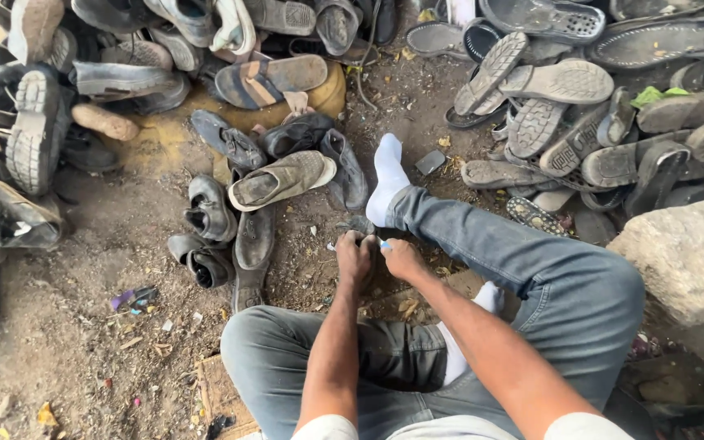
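Dirt ground (83,326), littered with scraps and dry leaves, heaps of worn shoes and loose soles all round. Person sits low in grey jeans and white socks, right leg stretched far toward centre, sock foot (388,175) pointing away. Both bare forearms reach forward to a spot just near of that foot. Left hand (354,254) and right hand (403,259) sit side by side, touching, fingers curled tight around a small dark item (358,224) at ground level; a bit of pale blue (385,244) shows between the hands. What the item is, cannot tell, mostly hidden by the knuckles. Both hands clenched, grasping it together. Left of the hands: a row of dark shoes on the ground, a black shoe (208,210) upright, another black shoe (201,261) near it tipped on its side, a long dark sole (253,236) lying flat. Just far of those, a tan slip-on shoe (281,179) lies on top of darker shoes. Far left: a big heap of old shoes (42,98), soles up in places, a striped sandal (266,80) on a yellow-brown patch. Far right: a heap of loose grey soles (564,114), tread side up, piled well apart from the hands. Right edge: a large pale stone (690,257) beside the right knee. Near left, a flat wooden board (220,395) by the left thigh, small purple scrap (128,297) on the dirt.
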Motion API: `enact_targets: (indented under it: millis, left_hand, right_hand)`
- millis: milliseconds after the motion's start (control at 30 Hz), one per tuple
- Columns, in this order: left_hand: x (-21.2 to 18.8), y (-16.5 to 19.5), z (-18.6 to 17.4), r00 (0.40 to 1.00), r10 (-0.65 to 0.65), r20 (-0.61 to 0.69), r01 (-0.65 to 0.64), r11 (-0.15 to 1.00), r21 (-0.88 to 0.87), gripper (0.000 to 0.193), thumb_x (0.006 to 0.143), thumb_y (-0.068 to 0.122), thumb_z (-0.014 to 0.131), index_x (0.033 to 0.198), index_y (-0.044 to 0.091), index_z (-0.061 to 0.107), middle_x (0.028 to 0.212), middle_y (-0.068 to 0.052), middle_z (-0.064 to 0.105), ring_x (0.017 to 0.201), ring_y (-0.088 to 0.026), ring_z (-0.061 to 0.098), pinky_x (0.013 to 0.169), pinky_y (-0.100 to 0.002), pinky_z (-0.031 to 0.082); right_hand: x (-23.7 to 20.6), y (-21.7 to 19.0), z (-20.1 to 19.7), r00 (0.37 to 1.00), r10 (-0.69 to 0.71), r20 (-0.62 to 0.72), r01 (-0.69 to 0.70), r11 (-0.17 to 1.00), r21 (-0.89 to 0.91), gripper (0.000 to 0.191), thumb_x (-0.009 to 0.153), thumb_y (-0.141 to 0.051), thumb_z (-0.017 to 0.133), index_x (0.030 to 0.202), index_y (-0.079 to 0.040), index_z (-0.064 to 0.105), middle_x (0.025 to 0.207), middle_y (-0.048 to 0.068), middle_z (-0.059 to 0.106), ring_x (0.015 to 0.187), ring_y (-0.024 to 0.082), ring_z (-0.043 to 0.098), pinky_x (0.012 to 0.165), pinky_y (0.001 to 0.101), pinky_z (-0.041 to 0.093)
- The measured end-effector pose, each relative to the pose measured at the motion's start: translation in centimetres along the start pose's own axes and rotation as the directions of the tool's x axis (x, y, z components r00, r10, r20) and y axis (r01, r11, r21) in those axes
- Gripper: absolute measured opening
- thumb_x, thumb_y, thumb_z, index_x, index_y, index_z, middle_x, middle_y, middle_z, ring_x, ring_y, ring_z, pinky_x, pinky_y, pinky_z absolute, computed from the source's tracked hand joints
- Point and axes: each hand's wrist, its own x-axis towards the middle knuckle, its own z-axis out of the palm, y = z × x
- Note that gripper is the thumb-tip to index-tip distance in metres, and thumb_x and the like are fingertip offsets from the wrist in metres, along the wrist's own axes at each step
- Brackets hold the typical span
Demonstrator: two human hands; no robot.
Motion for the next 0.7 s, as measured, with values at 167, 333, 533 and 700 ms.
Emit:
enact_targets:
  millis: [167, 333, 533, 700]
  left_hand:
    - [-1.1, -0.8, 1.0, 0.996, 0.090, -0.021, -0.089, 0.996, 0.022, 0.020, 0.089, 0.020, 0.075, 0.087, 0.001, 0.067, 0.093, -0.022, 0.069, 0.100, -0.044, 0.059, 0.095, -0.054, 0.042]
    - [-1.7, -1.8, 2.0, 1.000, 0.013, -0.012, -0.013, 1.000, -0.005, 0.019, 0.089, 0.018, 0.074, 0.086, 0.001, 0.067, 0.102, -0.026, 0.069, 0.113, -0.045, 0.056, 0.104, -0.054, 0.037]
    - [-1.8, -2.6, 2.5, 0.998, 0.014, -0.056, -0.017, 0.998, -0.057, 0.018, 0.089, 0.016, 0.074, 0.085, 0.000, 0.068, 0.100, -0.026, 0.070, 0.114, -0.046, 0.057, 0.105, -0.053, 0.040]
    - [-1.6, -2.7, 2.4, 0.998, -0.054, -0.027, 0.052, 0.998, -0.047, 0.018, 0.089, 0.015, 0.073, 0.081, 0.000, 0.069, 0.096, -0.026, 0.070, 0.109, -0.045, 0.059, 0.102, -0.052, 0.042]
  right_hand:
    - [-2.4, 1.1, 0.7, 0.996, 0.089, 0.011, -0.089, 0.995, 0.043, 0.028, 0.097, -0.028, 0.057, 0.099, -0.002, 0.065, 0.097, 0.030, 0.068, 0.095, 0.052, 0.063, 0.080, 0.0564, 0.049]
    - [-4.2, 3.8, 1.6, 0.991, 0.127, 0.033, -0.129, 0.986, 0.101, 0.025, 0.095, -0.026, 0.055, 0.097, -0.003, 0.065, 0.088, 0.027, 0.068, 0.087, 0.048, 0.066, 0.076, 0.0533, 0.050]
    - [-3.1, 4.6, 3.0, 1.000, 0.004, -0.022, -0.001, 0.995, 0.104, 0.026, 0.097, -0.025, 0.057, 0.093, 0.000, 0.063, 0.090, 0.027, 0.067, 0.086, 0.049, 0.064, 0.075, 0.0523, 0.050]
    - [-4.7, 4.7, 3.0, 0.997, 0.079, -0.001, -0.078, 0.992, 0.100, 0.022, 0.093, -0.023, 0.059, 0.093, -0.002, 0.064, 0.087, 0.028, 0.067, 0.086, 0.050, 0.063, 0.073, 0.0540, 0.049]
